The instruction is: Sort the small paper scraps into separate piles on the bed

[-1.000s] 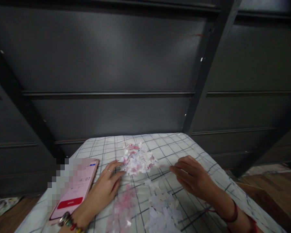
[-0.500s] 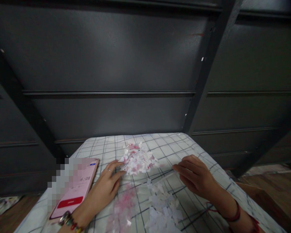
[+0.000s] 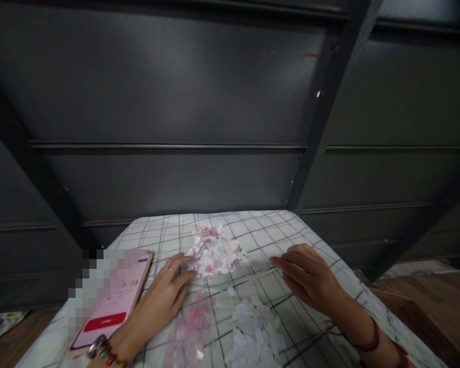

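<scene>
My left hand (image 3: 166,291) reaches to the near left edge of a pile of mixed white and pink paper scraps (image 3: 216,253). Its thumb and index finger are apart, with the fingertips touching the pile. To the right of that pile, my right hand (image 3: 308,276) is raised over the cloth with fingers curled together; whether a scrap is between them is hidden. Nearer to me lies a heap of white paper scraps (image 3: 255,332). Beside it, left of the white heap, is a patch of pink, see-through scraps (image 3: 193,324).
A checked white cloth (image 3: 268,230) covers the table. At the left edge lies a phone (image 3: 115,306) with a lit screen showing a timer. Dark metal panels (image 3: 176,179) rise behind the table. A brown open box (image 3: 414,317) stands on the floor at right.
A small white scrap now lies just beyond the near white heap, apart from it. Both hands keep nearly the same place; the view has shifted slightly.
</scene>
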A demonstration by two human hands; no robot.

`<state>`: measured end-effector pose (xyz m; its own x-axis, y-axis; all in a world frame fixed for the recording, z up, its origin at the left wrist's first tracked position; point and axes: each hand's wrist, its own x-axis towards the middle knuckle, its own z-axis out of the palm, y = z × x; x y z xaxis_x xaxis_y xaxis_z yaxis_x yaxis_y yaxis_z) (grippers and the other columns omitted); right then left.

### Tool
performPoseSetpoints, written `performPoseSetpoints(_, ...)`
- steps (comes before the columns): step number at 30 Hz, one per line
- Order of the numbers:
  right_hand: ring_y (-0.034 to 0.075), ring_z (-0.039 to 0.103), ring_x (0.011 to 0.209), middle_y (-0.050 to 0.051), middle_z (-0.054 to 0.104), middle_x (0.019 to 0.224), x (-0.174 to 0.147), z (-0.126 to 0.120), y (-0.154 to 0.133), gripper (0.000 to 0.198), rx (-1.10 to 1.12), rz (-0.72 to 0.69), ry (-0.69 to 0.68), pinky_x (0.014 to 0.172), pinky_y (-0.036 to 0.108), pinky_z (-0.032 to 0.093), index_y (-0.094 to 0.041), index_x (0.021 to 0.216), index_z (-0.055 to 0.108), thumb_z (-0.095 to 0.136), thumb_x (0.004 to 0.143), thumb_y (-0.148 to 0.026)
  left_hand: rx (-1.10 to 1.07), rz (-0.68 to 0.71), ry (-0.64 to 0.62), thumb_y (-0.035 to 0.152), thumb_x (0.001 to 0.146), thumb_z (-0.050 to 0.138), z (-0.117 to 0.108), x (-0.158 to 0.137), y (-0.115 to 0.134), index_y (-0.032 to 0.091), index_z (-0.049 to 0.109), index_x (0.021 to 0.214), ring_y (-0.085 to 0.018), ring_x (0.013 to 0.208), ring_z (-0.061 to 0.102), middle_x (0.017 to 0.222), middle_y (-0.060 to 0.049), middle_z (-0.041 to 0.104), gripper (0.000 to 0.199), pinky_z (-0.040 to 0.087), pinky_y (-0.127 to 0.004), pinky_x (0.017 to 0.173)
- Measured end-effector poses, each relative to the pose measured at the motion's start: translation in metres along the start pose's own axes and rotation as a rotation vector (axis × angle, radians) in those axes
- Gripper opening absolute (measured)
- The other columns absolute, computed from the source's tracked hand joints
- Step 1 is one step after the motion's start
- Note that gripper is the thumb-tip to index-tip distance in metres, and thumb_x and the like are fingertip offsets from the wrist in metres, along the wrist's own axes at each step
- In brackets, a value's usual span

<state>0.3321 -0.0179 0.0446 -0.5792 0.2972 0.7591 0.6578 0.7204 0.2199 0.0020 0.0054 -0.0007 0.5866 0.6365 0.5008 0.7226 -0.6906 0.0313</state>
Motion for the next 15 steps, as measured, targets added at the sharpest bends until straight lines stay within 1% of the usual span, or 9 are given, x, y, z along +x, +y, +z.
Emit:
performPoseSetpoints(4,0.015,0.050,0.070,0.003,0.059,0.073,0.0001,0.0018,-0.0003,0.026,0.048,0.011,-0.045,0.059,0.030,0.042,-0.018,0.104,0.052,0.044,0.082,-0.007,-0.001,-0.003,0.003,0.007,0.084,0.040,0.0004,-0.0009,-0.0002,0.022,0.056,0.105,-0.025,0.120,0.039,0.123,-0.008,0.044,0.031,0.043,-0.046,0.096)
performPoseSetpoints(10,0.015,0.051,0.073,0.004,0.060,0.077,0.0020,0.0038,-0.0048,0.030,0.088,0.017,-0.001,0.061,0.030,0.043,-0.018,0.108,0.051,0.046,0.082,-0.006,-0.009,-0.009,0.014,0.006,0.082,0.040,-0.0003,0.0002,0.0001,0.022,0.057,0.104,-0.026,0.120,0.040,0.123,-0.007,0.045,0.032,0.043,-0.045,0.095)
performPoseSetpoints(15,0.014,0.049,0.069,0.003,0.058,0.072,-0.0001,0.0041,-0.0037,0.024,0.130,0.005,-0.035,0.061,0.029,0.043,-0.017,0.101,0.053,0.047,0.081,-0.006,-0.015,-0.013,0.016,0.007,0.083,0.040,-0.0017,-0.0003,0.0004,0.022,0.057,0.103,-0.025,0.120,0.040,0.123,-0.007,0.045,0.031,0.042,-0.045,0.096)
